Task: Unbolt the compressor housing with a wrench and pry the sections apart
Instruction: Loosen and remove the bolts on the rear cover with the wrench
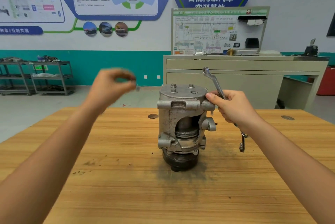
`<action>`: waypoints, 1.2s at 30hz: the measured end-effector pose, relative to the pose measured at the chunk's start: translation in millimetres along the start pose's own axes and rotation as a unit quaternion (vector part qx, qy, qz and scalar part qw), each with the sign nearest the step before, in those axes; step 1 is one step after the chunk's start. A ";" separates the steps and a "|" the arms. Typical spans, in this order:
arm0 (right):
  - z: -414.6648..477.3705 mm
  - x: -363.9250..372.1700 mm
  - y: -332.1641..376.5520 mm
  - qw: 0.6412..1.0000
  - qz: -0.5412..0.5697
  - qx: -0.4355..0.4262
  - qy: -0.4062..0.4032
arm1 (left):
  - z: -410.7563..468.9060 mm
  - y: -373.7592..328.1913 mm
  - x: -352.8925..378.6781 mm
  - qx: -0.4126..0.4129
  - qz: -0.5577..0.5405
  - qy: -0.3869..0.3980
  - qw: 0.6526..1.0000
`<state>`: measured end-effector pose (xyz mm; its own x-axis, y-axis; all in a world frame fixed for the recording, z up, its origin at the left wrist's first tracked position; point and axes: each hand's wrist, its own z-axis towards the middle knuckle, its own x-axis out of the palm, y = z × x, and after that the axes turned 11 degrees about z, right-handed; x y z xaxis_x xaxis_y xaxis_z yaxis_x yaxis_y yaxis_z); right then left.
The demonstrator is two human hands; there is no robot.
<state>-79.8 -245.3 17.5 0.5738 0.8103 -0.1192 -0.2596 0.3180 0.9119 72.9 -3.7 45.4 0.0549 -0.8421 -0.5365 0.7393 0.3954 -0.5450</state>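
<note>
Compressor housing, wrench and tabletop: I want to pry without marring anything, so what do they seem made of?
Compressor housing: probably cast aluminium; dull grey, rough, stained skin with rounded lugs. Wrench: steel, likely chrome-plated; bright mirror shine. Tabletop: wood or wood-look laminate; streaked orange-brown grain, which one is unclear.

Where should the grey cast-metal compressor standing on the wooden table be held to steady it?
Probably the lugged upper collar of the grey cast-metal compressor, just under its bolted top, from the person's left, which is free. It stands upright on its narrower black pulley, so a high grip resists tipping; the right hand with the silver wrench occupies the other side.
</note>
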 end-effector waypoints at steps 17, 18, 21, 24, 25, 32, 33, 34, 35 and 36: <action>-0.1 1.2 -1.4 0.997 -0.066 -0.035 0.006 | -104.2 154.9 34.4 -0.136 0.210 0.093 0.964; -0.3 0.8 0.3 0.995 -0.093 -0.046 0.012 | -98.8 138.0 39.0 -0.119 0.172 0.070 0.975; -2.9 0.1 8.5 0.985 -0.141 -0.099 0.020 | -74.5 61.7 47.7 -0.057 -0.002 0.038 0.998; -7.3 1.8 21.5 0.972 -0.179 -0.149 0.026 | -55.2 -2.0 62.2 -0.014 -0.113 0.066 0.991; -8.4 4.0 26.5 0.963 -0.216 -0.158 0.039 | -52.6 -14.4 69.2 0.001 -0.122 0.076 0.990; -8.5 22.0 56.5 0.861 -0.473 -0.164 0.088 | -60.2 -34.8 103.4 -0.027 -0.139 0.015 0.990; -8.1 22.7 60.5 0.850 -0.494 -0.162 0.086 | -61.6 -37.0 105.1 -0.024 -0.121 0.006 0.992; -7.6 22.8 64.3 0.836 -0.518 -0.157 0.088 | -63.4 -40.0 106.9 -0.018 -0.099 -0.006 0.995; -7.7 22.6 67.7 0.820 -0.543 -0.156 0.092 | -65.9 -43.9 108.5 -0.007 -0.077 -0.018 0.997; -8.4 22.1 70.8 0.803 -0.566 -0.157 0.096 | -68.7 -47.8 109.9 0.007 -0.058 -0.025 0.998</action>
<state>-92.0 -200.8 76.1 0.4565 -0.0349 -0.8890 0.1441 0.9889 0.0352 -2.5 -89.9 -31.8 0.0025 -0.8994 -0.4372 0.7513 0.2902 -0.5927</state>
